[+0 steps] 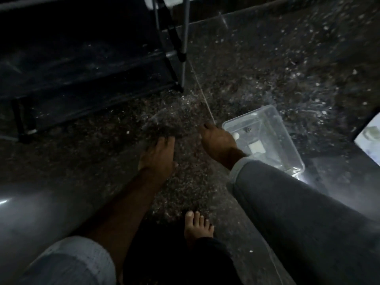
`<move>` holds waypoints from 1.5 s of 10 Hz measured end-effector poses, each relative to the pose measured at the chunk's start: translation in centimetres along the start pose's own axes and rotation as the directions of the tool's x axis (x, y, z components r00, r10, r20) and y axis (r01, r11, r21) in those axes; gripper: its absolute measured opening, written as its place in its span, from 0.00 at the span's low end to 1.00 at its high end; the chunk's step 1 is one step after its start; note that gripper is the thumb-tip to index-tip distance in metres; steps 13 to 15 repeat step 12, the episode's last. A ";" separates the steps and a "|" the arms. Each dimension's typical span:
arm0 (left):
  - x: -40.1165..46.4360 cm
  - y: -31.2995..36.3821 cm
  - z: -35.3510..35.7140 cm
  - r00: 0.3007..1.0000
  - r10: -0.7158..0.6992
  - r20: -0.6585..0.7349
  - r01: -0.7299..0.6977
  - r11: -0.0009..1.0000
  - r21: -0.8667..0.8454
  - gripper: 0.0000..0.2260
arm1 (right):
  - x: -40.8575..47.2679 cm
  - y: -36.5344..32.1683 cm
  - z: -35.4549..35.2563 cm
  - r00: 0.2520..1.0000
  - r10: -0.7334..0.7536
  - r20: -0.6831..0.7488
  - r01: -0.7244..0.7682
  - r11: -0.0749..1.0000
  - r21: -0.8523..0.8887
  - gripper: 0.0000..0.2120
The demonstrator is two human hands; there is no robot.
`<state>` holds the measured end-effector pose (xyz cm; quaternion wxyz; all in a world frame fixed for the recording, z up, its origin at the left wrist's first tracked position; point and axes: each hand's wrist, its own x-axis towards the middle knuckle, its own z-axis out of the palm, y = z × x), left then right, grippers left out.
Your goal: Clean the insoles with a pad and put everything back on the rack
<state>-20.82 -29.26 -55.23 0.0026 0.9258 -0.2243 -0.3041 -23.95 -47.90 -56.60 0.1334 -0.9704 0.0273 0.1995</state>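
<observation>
Below, left hand [157, 155] seen reaching to speckled floor [257, 64], fingers extended, grasp indeterminable; right hand [219, 140] extended beside clear tray [287, 149]; insoles, pad not discernible; rack [82, 64] at upper left

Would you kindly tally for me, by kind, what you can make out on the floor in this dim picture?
Hands: 2, the left hand and the right hand, both lowered to the floor
Bare feet: 1, one foot
Clear plastic containers: 1, the container beside the right hand
Dark racks: 1, the rack
Insoles or pads: 0 that I can make out
Total: 5
</observation>
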 end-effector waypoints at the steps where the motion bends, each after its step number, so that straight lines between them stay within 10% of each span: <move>1: 1.1 3.9 -2.0 0.995 0.078 -0.061 -0.076 0.996 0.039 0.34 | -1.7 4.0 -2.7 0.993 0.096 -0.074 -0.091 0.994 0.062 0.18; 6: 2.9 15.2 1.2 0.961 0.273 -0.039 -0.267 0.957 0.116 0.35 | -12.4 17.6 3.2 0.868 0.495 -0.033 -0.482 0.858 0.180 0.16; 15: 3.2 13.6 3.2 0.966 0.258 -0.002 -0.256 0.960 0.112 0.35 | -12.4 17.5 5.3 0.848 0.531 -0.008 -0.517 0.829 0.211 0.16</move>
